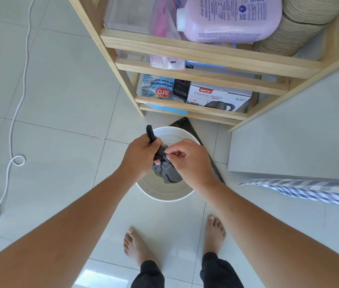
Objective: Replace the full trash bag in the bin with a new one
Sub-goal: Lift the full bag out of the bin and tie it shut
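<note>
A round white bin [162, 194] stands on the tiled floor in front of my bare feet. Above its opening I hold a dark grey trash bag [165, 172], gathered at the neck. My left hand [140, 156] is closed around the twisted top, and one black strip of the bag sticks up past my fingers. My right hand [187, 161] pinches the gathered plastic at the neck from the right side. The bag's lower part hangs inside the bin's rim. The bin's inner wall looks bare white where it shows.
A wooden shelf unit [206, 53] stands just behind the bin, holding a kettle box [218, 98], a sugar pack and a pink bottle. A dark flat sheet [182, 123] lies under the bin. A white cable [16, 113] runs at left; a checked cloth [310, 192] at right.
</note>
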Demonstrator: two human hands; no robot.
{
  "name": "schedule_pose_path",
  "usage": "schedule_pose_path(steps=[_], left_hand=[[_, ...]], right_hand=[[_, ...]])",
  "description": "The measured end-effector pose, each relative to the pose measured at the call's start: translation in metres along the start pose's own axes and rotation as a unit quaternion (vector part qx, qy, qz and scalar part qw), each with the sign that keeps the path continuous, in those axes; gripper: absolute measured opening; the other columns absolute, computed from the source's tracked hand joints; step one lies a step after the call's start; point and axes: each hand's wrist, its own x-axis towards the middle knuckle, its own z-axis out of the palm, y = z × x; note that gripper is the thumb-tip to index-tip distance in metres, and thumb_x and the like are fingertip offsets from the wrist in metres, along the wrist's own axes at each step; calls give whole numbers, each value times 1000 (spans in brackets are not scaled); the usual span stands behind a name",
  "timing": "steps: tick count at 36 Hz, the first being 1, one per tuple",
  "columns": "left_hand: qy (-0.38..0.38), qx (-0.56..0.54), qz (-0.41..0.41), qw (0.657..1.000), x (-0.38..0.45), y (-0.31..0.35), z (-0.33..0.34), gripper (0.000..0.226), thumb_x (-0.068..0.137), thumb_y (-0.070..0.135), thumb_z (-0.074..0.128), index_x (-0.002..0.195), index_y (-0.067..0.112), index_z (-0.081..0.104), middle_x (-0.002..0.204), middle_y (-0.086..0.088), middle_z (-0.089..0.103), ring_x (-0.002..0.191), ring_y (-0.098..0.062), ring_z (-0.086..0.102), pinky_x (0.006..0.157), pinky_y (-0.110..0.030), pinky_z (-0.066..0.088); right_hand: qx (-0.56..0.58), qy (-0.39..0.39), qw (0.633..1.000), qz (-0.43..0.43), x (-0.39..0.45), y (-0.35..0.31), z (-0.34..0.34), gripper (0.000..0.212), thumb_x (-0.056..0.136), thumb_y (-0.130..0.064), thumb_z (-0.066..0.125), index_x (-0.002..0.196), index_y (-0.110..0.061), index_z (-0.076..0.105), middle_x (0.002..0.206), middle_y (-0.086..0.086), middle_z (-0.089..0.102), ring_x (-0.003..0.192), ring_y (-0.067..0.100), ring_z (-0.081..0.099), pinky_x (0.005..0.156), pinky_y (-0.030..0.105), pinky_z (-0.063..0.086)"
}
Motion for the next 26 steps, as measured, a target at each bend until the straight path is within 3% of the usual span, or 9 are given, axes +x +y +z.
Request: schedule_pose_path(steps=[3, 7, 10, 12, 14, 17, 19, 23, 26], left_hand=[[5, -13, -47, 999, 2, 3, 0, 26, 100, 24, 50, 84, 10, 65, 50, -9, 57, 41, -23, 43, 48, -27, 37], [22, -67, -93, 993, 5, 5, 0, 18, 96, 14, 55, 104, -2, 61, 63, -20, 61, 52, -28, 50, 49, -33, 40], [-34, -117, -109, 986, 4, 6, -5, 49, 87, -7, 59, 127, 17, 44, 74, -14, 59, 55, -24, 50, 52, -32, 43], [-96, -69, -60, 991, -1, 3, -11, 66, 79, -14, 63, 123, 31, 45, 96, -10, 55, 66, -21, 52, 66, -34, 48], [-121, 13, 10, 993, -6, -1, -16, 52, 77, -12, 65, 97, 36, 60, 96, -4, 57, 68, -13, 55, 71, -31, 47], [-51, 118, 94, 987, -6, -9, -17, 45, 77, -8, 67, 62, 34, 69, 85, 7, 56, 69, -3, 58, 70, -17, 44], [4, 130, 122, 984, -8, -12, -14, 40, 77, -10, 65, 63, 26, 74, 89, 7, 54, 73, -2, 59, 66, -7, 43], [47, 137, 172, 974, -11, -22, -8, 34, 80, -12, 62, 74, 15, 80, 94, 10, 60, 80, -17, 66, 75, -23, 55], [44, 107, 175, 978, -15, -25, -3, 25, 83, -9, 64, 86, 9, 80, 106, 7, 62, 87, -18, 71, 82, -22, 58]], right_hand=[[-147, -52, 978, -139, -2, 2, -1, 19, 85, -2, 62, 95, -9, 76, 76, 12, 57, 68, 27, 59, 61, 33, 49], [-267, -114, 938, -190, -1, 6, -1, 15, 85, 0, 56, 92, -3, 69, 82, 11, 48, 76, 26, 51, 59, 40, 50], [-287, -154, 931, -164, 4, 8, -1, 17, 83, 4, 56, 90, -3, 69, 88, 10, 44, 80, 23, 44, 63, 38, 45], [-281, -187, 932, -134, 10, 6, -5, 25, 84, 4, 55, 99, -7, 72, 94, 11, 45, 85, 25, 45, 68, 37, 42], [-258, -226, 936, -77, 16, 3, -13, 32, 86, 5, 52, 106, -11, 72, 98, 12, 48, 90, 26, 50, 74, 36, 44], [-192, -243, 951, -10, 22, 2, -19, 35, 91, 5, 46, 107, -12, 72, 99, 12, 51, 91, 26, 54, 81, 36, 46], [-158, -255, 953, 30, 23, 2, -20, 35, 94, 3, 43, 112, -11, 70, 99, 5, 49, 93, 23, 53, 90, 40, 50], [-135, -262, 953, 73, 23, -1, -19, 32, 95, 0, 44, 111, -10, 70, 103, 10, 56, 96, 29, 61, 90, 48, 51], [-109, -235, 961, 101, 20, -1, -18, 28, 96, 0, 43, 105, -6, 69, 103, 20, 61, 94, 37, 64, 88, 55, 51]])
